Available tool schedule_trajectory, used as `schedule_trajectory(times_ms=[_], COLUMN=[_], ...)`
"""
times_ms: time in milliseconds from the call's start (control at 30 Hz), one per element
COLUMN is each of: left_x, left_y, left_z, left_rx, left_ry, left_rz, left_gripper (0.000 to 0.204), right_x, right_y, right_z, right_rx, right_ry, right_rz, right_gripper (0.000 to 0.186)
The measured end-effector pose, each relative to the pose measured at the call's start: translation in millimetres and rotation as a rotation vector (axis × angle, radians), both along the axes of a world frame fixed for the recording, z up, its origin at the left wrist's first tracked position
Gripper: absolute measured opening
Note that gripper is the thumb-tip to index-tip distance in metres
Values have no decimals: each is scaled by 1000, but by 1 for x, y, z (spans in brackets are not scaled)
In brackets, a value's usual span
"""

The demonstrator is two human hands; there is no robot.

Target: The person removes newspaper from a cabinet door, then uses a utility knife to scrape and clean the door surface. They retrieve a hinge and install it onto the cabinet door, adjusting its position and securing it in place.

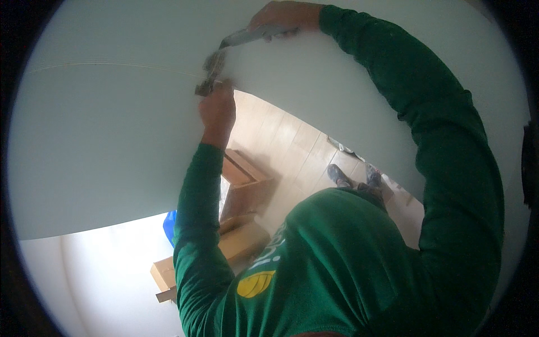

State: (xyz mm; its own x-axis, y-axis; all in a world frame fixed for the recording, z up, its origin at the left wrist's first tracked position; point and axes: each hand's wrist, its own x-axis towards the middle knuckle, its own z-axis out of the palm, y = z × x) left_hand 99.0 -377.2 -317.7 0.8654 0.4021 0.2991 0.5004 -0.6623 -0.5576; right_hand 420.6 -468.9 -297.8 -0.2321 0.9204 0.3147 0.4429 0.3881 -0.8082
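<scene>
My right hand [286,16], reaching in from the upper right, is wrapped round a tool with a long grey handle [252,36]. A dark curved neck leads from that handle down to a blurred dark metal piece [213,63] against the large pale grey-green panel [106,140]. My left hand [218,109] is just below, its fingers closed at the lower end of this dark piece. Whether they grip it or something small beside it is hidden. A thin pale line [112,63] crosses the panel from the left toward the tool.
Below the panel's edge lies a light tiled floor [272,121]. A brown wooden box [244,194] and a cardboard box [244,238] stand beside my left arm. Something blue [169,227] shows behind that arm. My shoes [339,176] are near a crumpled strip [343,147] along the panel's edge.
</scene>
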Motion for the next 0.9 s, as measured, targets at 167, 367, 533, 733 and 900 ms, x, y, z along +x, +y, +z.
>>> schedule_trajectory(times_ms=[167,367,533,733,900], left_x=[3,-3,-4,0,3], left_y=[-11,-10,-12,-19,-20], left_z=[21,24,32,19,8], left_rx=[27,-57,-111,-19,-38], left_ry=[9,-85,-83,35,6], left_rz=[70,59,13,134,24], left_gripper=[12,16,16,23,17], right_x=[-17,-20,-22,-28,-13], right_y=[-9,-21,-20,-11,-9], right_z=[12,19,17,16,4], right_rx=[-69,-81,84,-222,-169], right_ry=[112,111,27,271,257], right_rz=[-86,-72,-89,-115,-80], right_gripper=[34,34,35,33,33])
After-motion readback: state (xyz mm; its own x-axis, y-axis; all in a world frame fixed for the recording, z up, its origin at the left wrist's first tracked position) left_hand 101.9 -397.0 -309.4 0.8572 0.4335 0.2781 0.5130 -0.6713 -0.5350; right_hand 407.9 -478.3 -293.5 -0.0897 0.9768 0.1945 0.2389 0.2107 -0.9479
